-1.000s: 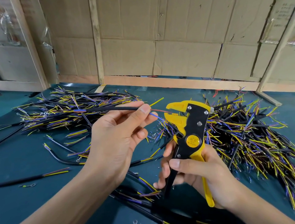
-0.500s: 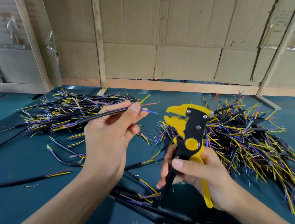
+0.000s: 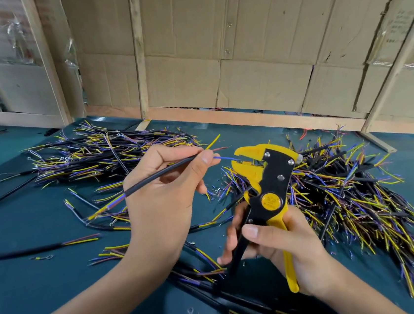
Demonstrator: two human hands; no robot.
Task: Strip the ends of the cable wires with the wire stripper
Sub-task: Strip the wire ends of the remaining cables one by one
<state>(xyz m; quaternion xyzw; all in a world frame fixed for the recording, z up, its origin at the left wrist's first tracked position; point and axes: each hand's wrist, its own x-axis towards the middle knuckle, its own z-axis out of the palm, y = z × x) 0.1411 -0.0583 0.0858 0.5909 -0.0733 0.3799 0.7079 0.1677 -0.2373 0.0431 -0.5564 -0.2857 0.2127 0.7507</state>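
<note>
Blue wire [image 3: 223, 158] fed into stripper [image 3: 265, 176] jaws at frame centre, likely for stripping; cable [image 3: 161, 173] pinched by left hand [image 3: 164, 200]; stripper handles gripped by right hand [image 3: 285, 246].

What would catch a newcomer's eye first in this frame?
First the yellow and black wire stripper at center, held upright by the right hand, with a blue wire from the black cable in the left hand at its jaws. Next, the heaps of cut cables: one right of the tool, one far left.
</note>
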